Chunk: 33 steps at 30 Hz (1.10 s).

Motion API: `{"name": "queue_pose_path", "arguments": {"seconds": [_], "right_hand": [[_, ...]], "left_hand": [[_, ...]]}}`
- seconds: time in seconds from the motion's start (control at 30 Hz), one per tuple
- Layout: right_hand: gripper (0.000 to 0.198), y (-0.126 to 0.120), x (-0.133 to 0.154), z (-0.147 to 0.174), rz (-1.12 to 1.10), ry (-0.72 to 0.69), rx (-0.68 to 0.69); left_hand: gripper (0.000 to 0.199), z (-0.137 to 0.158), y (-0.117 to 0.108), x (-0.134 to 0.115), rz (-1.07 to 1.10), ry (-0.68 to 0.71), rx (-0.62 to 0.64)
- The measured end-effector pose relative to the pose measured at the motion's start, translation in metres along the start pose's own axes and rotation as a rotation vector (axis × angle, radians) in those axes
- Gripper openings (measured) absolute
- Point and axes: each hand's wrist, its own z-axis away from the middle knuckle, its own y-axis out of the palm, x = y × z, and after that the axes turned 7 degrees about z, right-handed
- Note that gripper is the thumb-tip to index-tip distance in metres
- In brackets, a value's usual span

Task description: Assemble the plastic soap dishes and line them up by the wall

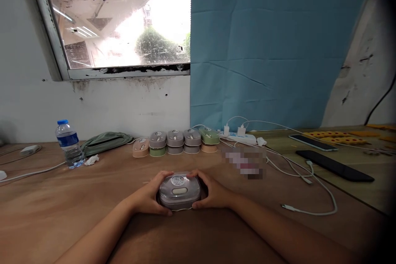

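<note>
A grey lidded box (180,200) with rounded corners rests on the brown table in front of me. Its see-through top carries a round white sticker and a pale oval piece at the front. My left hand (154,194) wraps around the left side, with the thumb near the front lower edge. On the opposite side my right hand (213,192) grips it the same way, fingertips on the upper rim. Beyond the hands stand similar boxes in a row: a single orange box (141,148), several stacks with grey boxes (175,138) on top, and a green box (209,135) on an orange one.
A water bottle (69,146), a crumpled tissue (92,160) and a green cloth pouch (107,142) are at the back left. To the right lie a power strip (250,138), white cables (332,202), a black phone (334,166) and another phone (312,142). A pixelated patch hides something.
</note>
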Motion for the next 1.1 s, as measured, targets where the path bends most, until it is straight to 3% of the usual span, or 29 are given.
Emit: {"name": "queue_pose_path", "arguments": {"seconds": [0.23,0.33,0.43,0.5,0.6,0.77,0.83,0.93,1.1], "right_hand": [[0.071,0.0,0.002,0.001,-0.036,0.019,0.014],[0.082,0.003,-0.003,0.001,-0.129,-0.005,0.019],[0.091,0.006,-0.014,0.0,-0.264,0.001,-0.063],[0.085,0.008,-0.023,-0.002,-0.342,0.02,-0.133],[0.071,0.008,-0.029,-0.004,-0.397,0.066,-0.173],[0.051,0.006,-0.024,-0.005,-0.43,0.123,-0.147],[0.045,0.005,-0.022,-0.005,-0.439,0.123,-0.127],[0.038,0.004,-0.021,-0.005,-0.422,0.125,-0.102],[0.03,0.003,-0.018,-0.004,-0.369,0.124,-0.079]], "left_hand": [[0.091,-0.003,0.001,0.004,-0.039,0.091,-0.033],[0.091,-0.004,-0.003,0.007,-0.052,0.18,-0.05],[0.088,-0.004,-0.011,0.013,-0.059,0.272,-0.11],[0.085,-0.002,-0.019,0.02,-0.049,0.32,-0.226],[0.078,0.002,-0.033,0.038,-0.106,0.31,-0.531],[0.077,0.0,-0.057,0.076,-0.228,0.075,-1.207],[0.081,-0.006,-0.067,0.089,-0.293,-0.038,-1.373],[0.083,-0.018,-0.081,0.106,-0.371,-0.126,-1.405],[0.083,-0.049,-0.092,0.125,-0.425,-0.132,-1.362]]}}
